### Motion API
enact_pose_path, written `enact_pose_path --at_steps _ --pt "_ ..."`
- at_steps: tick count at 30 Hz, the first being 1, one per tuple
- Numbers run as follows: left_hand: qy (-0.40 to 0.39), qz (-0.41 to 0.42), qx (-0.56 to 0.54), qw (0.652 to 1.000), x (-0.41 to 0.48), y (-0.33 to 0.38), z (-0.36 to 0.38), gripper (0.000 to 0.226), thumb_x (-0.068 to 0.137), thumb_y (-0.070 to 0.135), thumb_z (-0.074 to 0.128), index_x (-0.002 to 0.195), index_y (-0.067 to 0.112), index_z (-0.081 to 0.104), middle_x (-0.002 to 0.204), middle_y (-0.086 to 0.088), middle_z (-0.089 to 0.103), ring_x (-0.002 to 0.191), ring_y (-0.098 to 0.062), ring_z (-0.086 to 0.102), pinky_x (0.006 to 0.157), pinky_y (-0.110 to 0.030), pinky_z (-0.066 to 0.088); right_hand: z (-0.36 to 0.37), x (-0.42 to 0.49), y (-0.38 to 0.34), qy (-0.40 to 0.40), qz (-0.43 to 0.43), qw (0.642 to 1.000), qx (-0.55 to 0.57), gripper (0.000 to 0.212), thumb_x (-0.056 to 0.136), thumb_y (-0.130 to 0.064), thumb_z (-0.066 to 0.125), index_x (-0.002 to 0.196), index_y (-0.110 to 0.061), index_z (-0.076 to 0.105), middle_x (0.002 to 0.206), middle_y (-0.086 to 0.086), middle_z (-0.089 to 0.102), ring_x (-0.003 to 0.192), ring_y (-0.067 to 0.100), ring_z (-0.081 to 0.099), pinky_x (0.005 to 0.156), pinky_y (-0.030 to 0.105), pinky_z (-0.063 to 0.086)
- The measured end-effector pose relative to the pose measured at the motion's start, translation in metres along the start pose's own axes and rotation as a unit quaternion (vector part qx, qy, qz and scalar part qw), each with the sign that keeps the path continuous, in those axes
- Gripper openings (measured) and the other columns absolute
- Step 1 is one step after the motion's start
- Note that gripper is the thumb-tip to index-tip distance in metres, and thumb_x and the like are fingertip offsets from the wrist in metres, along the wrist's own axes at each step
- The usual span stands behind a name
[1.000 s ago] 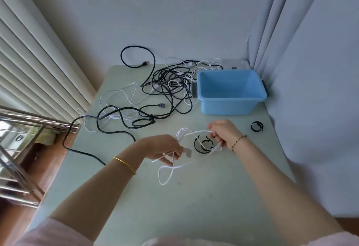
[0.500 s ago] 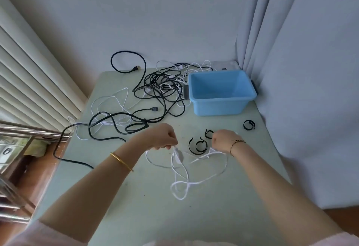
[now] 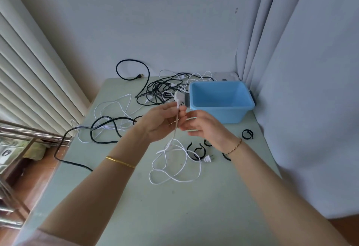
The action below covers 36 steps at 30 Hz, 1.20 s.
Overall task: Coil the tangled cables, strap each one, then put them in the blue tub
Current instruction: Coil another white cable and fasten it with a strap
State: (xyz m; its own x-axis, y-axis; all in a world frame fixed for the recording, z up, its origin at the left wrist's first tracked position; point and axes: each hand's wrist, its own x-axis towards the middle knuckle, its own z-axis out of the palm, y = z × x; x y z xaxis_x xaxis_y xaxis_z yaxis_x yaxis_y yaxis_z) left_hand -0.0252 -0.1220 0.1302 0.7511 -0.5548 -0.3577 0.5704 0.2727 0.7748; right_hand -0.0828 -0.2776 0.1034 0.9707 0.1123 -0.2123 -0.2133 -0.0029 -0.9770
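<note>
Overhead, both hands raised above the surface, one white cable between them.

Left hand (image 3: pixel 161 123): fingers pinched shut on the white cable (image 3: pixel 175 127) just below its blocky white end piece (image 3: pixel 178 97).
Right hand (image 3: pixel 202 127): fingers loosely curled beside the same strand — whether it actually grips the cable, cannot tell.
Cable axis: held stretch runs near vertical, end piece pointing up and away toward the blue tub (image 3: pixel 221 100); the slack drops to the surface (image 3: pixel 174 216) in loose, uncoiled loops, ending in a two-pin plug (image 3: pixel 206 159) that lies pointing right.
Tub: smooth blue plastic, rectangular, open top, nothing visible inside; far right of the surface.
Straps (image 3: pixel 196 151): black, thin, curled into open C-shapes — at least five, lying near the plug; one, the far strap (image 3: pixel 247 134), sits apart to the right.
Tangle (image 3: pixel 161 90): black and white cables mixed, left of the tub; count not separable.
Surface: pale green, matte.
</note>
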Motion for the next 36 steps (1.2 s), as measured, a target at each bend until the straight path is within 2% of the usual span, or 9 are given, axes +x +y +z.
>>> enact_pose_path --at_steps 3,8,11,13,16,23,30,32,36 --pt "-0.004 0.017 -0.058 0.998 0.000 0.000 0.009 0.023 0.095 -0.005 0.038 0.097 0.004 0.059 0.073 -0.002 0.065 0.065 -0.010 0.064 0.074 -0.025 0.057 0.011 -0.001 0.007 -0.090 -0.022 0.994 -0.051 0.020 0.091 -0.009 0.051 0.109 -0.005 0.057 0.097 0.007 0.071 0.105 0.019 0.063 0.097 0.037 0.046" --pt "0.002 -0.020 -0.057 0.998 -0.004 0.011 0.015 0.018 0.093 0.011 0.048 0.096 0.002 0.062 0.060 0.002 0.055 0.052 -0.008 0.052 0.060 -0.023 0.056 0.004 -0.001 0.011 -0.118 -0.051 0.984 -0.122 0.019 0.096 -0.002 0.046 0.100 0.012 0.059 0.066 -0.011 0.064 0.076 0.014 0.066 0.075 0.016 0.048" --pt "-0.005 -0.048 0.062 0.997 -0.006 0.011 0.014 0.021 0.097 0.018 0.046 0.090 0.007 0.061 0.053 0.005 0.046 0.046 -0.009 0.043 0.053 -0.020 0.048 -0.003 0.003 0.006 -0.106 -0.061 0.967 -0.225 0.012 0.091 -0.007 0.057 0.085 -0.013 0.064 0.074 -0.017 0.067 0.076 0.004 0.062 0.077 0.014 0.046" --pt "-0.026 -0.074 0.126 0.989 -0.008 0.009 0.016 0.025 0.099 0.022 0.041 0.083 0.010 0.056 0.050 0.003 0.050 0.043 -0.012 0.047 0.051 -0.021 0.047 -0.009 0.009 0.008 -0.092 -0.084 0.930 -0.346 0.024 0.088 -0.011 0.061 0.074 -0.029 0.058 0.086 -0.011 0.066 0.086 0.008 0.061 0.082 0.018 0.044" --pt "-0.033 -0.094 0.159 0.982 -0.011 0.009 0.019 0.032 0.101 0.023 0.036 0.074 0.012 0.048 0.049 -0.003 0.059 0.039 -0.014 0.051 0.045 -0.021 0.048 -0.017 0.017 0.016 -0.071 -0.073 0.872 -0.479 0.012 0.090 -0.014 0.056 0.089 -0.017 0.067 0.085 -0.012 0.063 0.085 0.008 0.057 0.075 0.012 0.040" --pt "-0.075 -0.186 0.317 0.927 -0.015 0.003 0.017 0.033 0.097 0.027 0.044 0.067 0.015 0.042 0.066 -0.013 0.071 0.040 -0.013 0.057 0.044 -0.020 0.049 -0.033 0.020 0.016 -0.001 -0.065 0.958 -0.279 0.016 0.092 -0.018 0.059 0.081 -0.007 0.063 0.073 -0.006 0.065 0.069 0.002 0.061 0.073 0.018 0.045" --pt "-0.068 -0.192 0.503 0.840 -0.015 -0.008 0.014 0.028 0.100 0.026 0.045 0.084 0.006 0.057 0.093 -0.016 0.073 0.065 -0.020 0.070 0.046 -0.019 0.045 -0.028 0.011 -0.010 0.045 -0.033 0.957 -0.285 0.022 0.087 -0.015 0.059 0.066 -0.011 0.053 0.054 -0.005 0.042 0.046 0.011 0.041 0.052 0.028 0.045" --pt "-0.004 -0.169 0.500 0.849 -0.012 -0.013 0.013 0.027 0.101 0.024 0.040 0.085 0.005 0.052 0.084 -0.014 0.074 0.058 -0.019 0.069 0.042 -0.018 0.042 -0.023 0.004 -0.016 0.060 -0.039 0.966 -0.250 0.023 0.087 -0.015 0.056 0.065 -0.011 0.056 0.054 -0.004 0.041 0.045 0.014 0.037 0.048 0.026 0.038" --pt "0.090 -0.123 0.284 0.947 -0.004 -0.014 0.009 0.028 0.101 0.016 0.036 0.089 0.000 0.056 0.074 -0.016 0.072 0.063 -0.024 0.071 0.055 -0.027 0.057 -0.007 -0.009 -0.019 -0.014 -0.048 0.982 -0.184 0.023 0.096 -0.017 0.046 0.085 -0.008 0.065 0.056 -0.003 0.041 0.043 0.011 0.033 0.042 0.021 0.033"
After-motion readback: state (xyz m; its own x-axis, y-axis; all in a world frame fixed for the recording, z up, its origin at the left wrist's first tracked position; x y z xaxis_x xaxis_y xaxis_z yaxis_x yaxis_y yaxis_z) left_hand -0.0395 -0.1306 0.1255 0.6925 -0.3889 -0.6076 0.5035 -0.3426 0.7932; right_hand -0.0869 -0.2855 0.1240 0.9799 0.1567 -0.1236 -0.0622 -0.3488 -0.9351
